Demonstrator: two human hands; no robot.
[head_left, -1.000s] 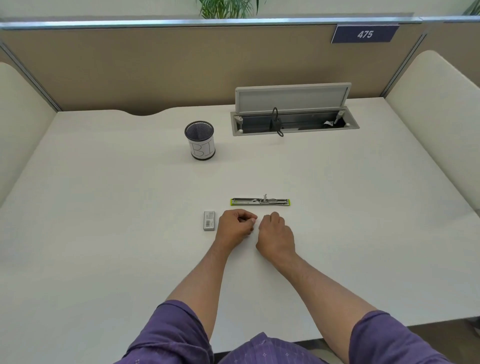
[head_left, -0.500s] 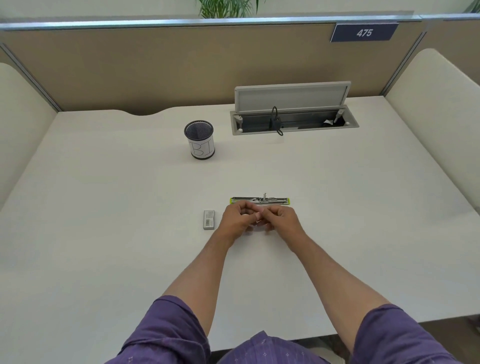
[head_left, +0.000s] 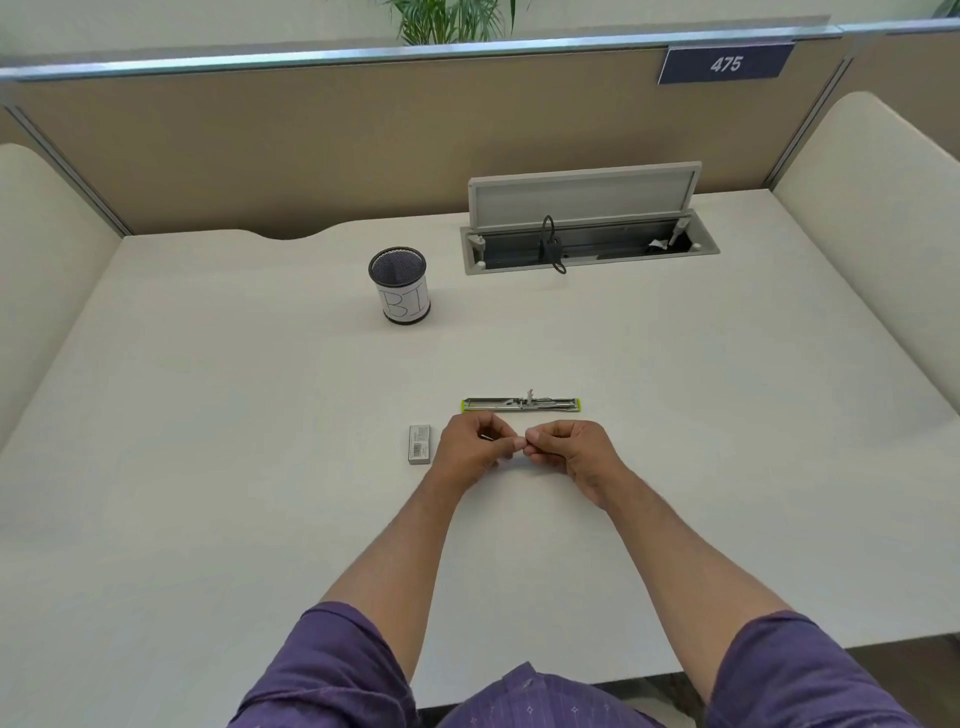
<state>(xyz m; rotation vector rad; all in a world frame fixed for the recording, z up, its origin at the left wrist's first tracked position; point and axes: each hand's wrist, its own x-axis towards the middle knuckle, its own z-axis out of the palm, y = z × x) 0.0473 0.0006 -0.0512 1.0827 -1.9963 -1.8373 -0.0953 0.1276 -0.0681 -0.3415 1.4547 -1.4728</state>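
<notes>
My left hand (head_left: 470, 448) and my right hand (head_left: 574, 447) hover just above the white desk (head_left: 260, 493), fingertips meeting in the middle. Between them they pinch a small thin metal strip (head_left: 487, 438); only a sliver of it shows inside my left fingers. Just beyond my knuckles lies a long, narrow metal stapler part with green ends (head_left: 521, 405), flat on the desk. To the left of my left hand lies a small grey box (head_left: 419, 444).
A black mesh pen cup (head_left: 399, 286) with a white label stands further back on the left. Behind it to the right is an open cable hatch (head_left: 587, 244) with its lid raised. Padded dividers enclose the desk on three sides.
Both hands lifted from the desk, slid forward toward the stapler part and brought their fingertips together. The left-hand knuckles now lie close to its near edge.
</notes>
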